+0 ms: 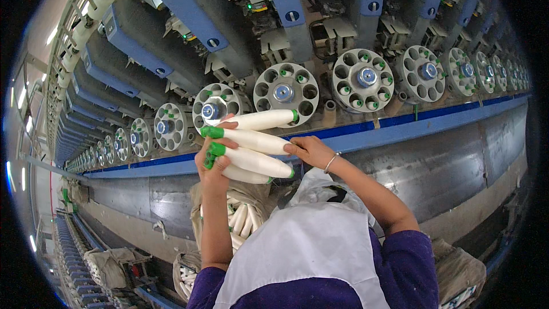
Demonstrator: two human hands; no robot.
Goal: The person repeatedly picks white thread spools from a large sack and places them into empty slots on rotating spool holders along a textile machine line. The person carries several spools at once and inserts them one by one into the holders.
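Observation:
Several yarn bobbins, white thread wound on green tubes, lie fanned out across my left hand (215,157). Its fingers wrap round their green ends at the left. One bobbin (251,139) in the middle of the bunch has its right end pinched by my right hand (311,152). Above it another bobbin (260,119) points to the right, its green tip outward. Below, a third bobbin (260,162) slants down to the right. Just beyond my hands stands a round grey magazine (285,93) with open pockets, a few holding green-tipped bobbins.
More round magazines (363,80) line the winding machine on both sides. A blue rail (366,137) runs along its front, above a metal panel (423,151). Under my left forearm, a cloth sack (197,212) holds several white bobbins. Another sack (460,272) sits at the lower right.

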